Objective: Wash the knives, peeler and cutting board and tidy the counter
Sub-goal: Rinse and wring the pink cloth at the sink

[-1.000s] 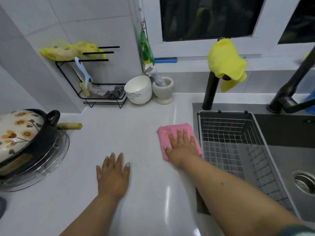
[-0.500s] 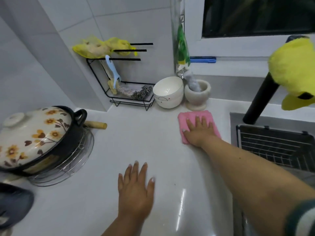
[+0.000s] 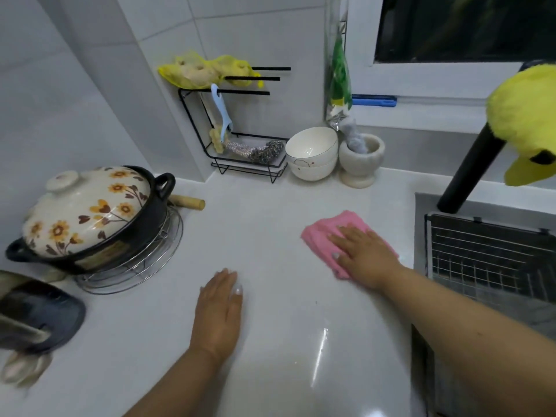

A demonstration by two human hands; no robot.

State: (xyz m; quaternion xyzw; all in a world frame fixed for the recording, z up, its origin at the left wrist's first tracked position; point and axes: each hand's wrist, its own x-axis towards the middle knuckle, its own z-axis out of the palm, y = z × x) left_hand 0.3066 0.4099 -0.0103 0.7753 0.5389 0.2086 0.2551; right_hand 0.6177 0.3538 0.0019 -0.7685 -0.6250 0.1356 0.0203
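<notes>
Right hand (image 3: 365,255) flat, fingers (image 3: 341,233) straight, pressing pink cloth (image 3: 320,230) onto desk (image 3: 270,224); cloth pokes out ahead of fingertips; left hand (image 3: 218,311) flat, holding nothing, palm on desk.

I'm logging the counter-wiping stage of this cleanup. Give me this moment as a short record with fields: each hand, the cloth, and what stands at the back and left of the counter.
right hand: flat, pressing on the pink cloth
left hand: flat on the white counter, holding nothing
cloth: folded, on the counter, left of the sink basket
back of counter: stacked white bowls, stone mortar, black wire rack
left of counter: flowered pot on a wire trivet
</notes>
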